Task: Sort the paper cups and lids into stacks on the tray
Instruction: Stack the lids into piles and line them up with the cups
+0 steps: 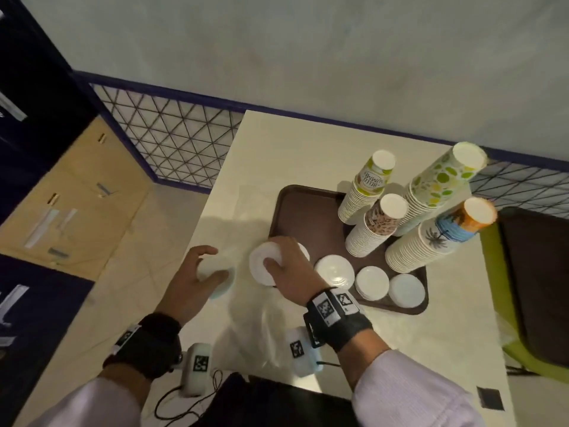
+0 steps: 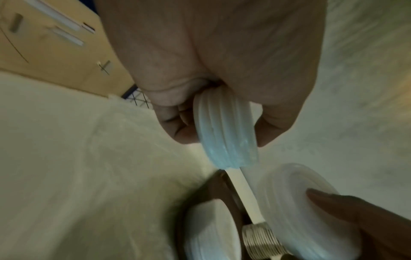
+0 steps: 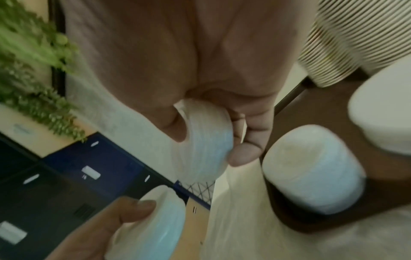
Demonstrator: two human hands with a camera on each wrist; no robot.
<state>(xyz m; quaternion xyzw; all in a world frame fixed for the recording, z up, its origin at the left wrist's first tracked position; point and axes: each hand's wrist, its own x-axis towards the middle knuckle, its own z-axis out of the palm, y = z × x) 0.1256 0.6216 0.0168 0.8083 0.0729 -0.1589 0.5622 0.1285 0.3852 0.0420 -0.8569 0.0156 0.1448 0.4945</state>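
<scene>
My left hand [image 1: 203,266] grips a small stack of white lids [image 1: 215,272] over the table, left of the brown tray [image 1: 308,211]; in the left wrist view that lid stack [image 2: 224,133] sits between thumb and fingers. My right hand [image 1: 283,260] holds another stack of white lids [image 1: 260,266] at the tray's near left corner, and the right wrist view shows these lids [image 3: 206,140] in its curled fingers. Three lid stacks [image 1: 334,269] [image 1: 371,282] [image 1: 406,289] line the tray's front. Several upside-down cup stacks [image 1: 369,186] [image 1: 437,186] stand at the tray's back right.
A crumpled clear plastic bag [image 1: 261,328] lies on the cream table [image 1: 277,149] between my wrists. The table's left edge [image 1: 197,217] drops to the floor by cardboard boxes [image 1: 77,195]. A green chair [image 1: 529,272] stands to the right.
</scene>
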